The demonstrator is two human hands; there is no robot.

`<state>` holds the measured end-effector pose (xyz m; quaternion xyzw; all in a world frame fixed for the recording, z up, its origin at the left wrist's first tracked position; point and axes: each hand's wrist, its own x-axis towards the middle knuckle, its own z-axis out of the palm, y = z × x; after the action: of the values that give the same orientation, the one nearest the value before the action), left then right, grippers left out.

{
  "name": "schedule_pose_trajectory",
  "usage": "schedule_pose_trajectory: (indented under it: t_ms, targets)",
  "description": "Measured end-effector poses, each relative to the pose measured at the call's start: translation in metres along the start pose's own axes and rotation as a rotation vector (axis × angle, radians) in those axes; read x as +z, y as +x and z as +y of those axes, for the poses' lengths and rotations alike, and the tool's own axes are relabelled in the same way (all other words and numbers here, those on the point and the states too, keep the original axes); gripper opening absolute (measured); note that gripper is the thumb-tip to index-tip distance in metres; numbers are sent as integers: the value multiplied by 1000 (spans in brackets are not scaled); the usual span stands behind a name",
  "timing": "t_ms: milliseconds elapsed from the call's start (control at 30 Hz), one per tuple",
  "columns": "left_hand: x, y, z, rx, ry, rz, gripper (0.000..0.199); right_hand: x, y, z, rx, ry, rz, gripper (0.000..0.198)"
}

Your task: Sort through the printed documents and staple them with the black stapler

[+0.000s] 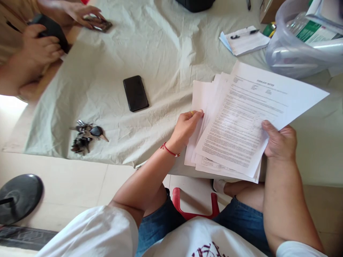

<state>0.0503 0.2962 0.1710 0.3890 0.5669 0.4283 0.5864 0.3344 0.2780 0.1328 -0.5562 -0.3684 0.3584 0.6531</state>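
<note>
Ok so the person's got a stack of printed papers (235, 132) held up over the near edge of the table (316, 150), both hands on it. Left hand (186, 127) is gripping the left edge of the stack, fingers curled onto the sheets, w/ a red string bracelet (169, 150) on the wrist. Right hand (280, 142) is clamped on the right side, thumb pressed on top of the front page. The sheets are fanned out a bit, not squared up; top page is full of small text, too blurry to read tbh.

Table has a wrinkly pale cloth (112, 78) over it. On the cloth: a black phone (135, 93) lying face up, left of the papers, and a bunch of keys (85, 136) near the front left edge. Far right there's a clear plastic tub (292, 50), and next to it a small notepad (245, 41) w/ a pen on top.

Top left, another person's hands (43, 46) are holding smth dark, can't tell what.
</note>
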Motion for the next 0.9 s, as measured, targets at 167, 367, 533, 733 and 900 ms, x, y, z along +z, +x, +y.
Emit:
schedule_pose_trajectory:
  t_ms: [167,367,533,733,900]
  targets:
    - [0,4,-5,53,53,4,12,4,-2,1,10,-26,-6,41]
    - [-2,7,-8,65,24,79,15,2,-3,1,60,-27,-38,48]
    - [-3,8,-8,19,-101,85,26,-4,-1,5,141,-57,-121,54]
    - [1,8,-7,41,-131,71,26,-3,1,8,147,-92,-119,52]
    - [-2,6,-6,4,-141,38,29,-5,5,5,81,-68,-33,49]
